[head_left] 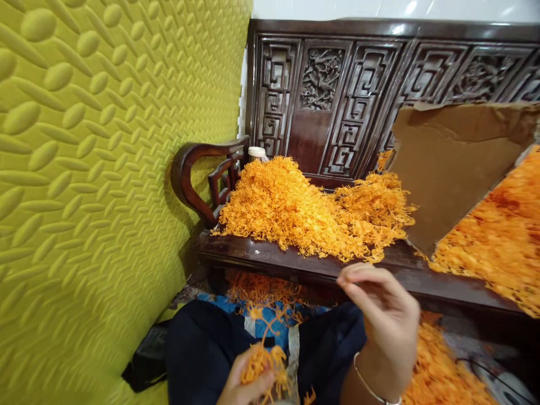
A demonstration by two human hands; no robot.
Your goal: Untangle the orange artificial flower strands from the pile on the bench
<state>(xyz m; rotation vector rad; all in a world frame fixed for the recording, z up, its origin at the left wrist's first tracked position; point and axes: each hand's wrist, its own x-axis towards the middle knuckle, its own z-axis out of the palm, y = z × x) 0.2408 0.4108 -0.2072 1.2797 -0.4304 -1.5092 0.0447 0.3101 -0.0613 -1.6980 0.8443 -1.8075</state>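
My left hand point(247, 378) is closed around a bunch of orange plastic sprigs point(270, 363), low in front of my lap. One thin stem with curled ends sticks up out of that bunch. Farther right and higher, my right hand point(386, 315) is held in a pinch before the front edge of the bench. What sits between its fingertips, if anything, is too small to make out. A large heap of similar orange pieces point(291, 208) lies on the dark wooden bench point(270, 256) beyond my hands.
A cardboard sheet point(455, 169) leans on the bench, with another orange heap point(502, 225) behind it. A white-lidded jar point(257, 152) stands behind the first heap. Orange strands point(261, 289) lie below the bench over blue material. A yellow textured wall point(105, 169) rises at left.
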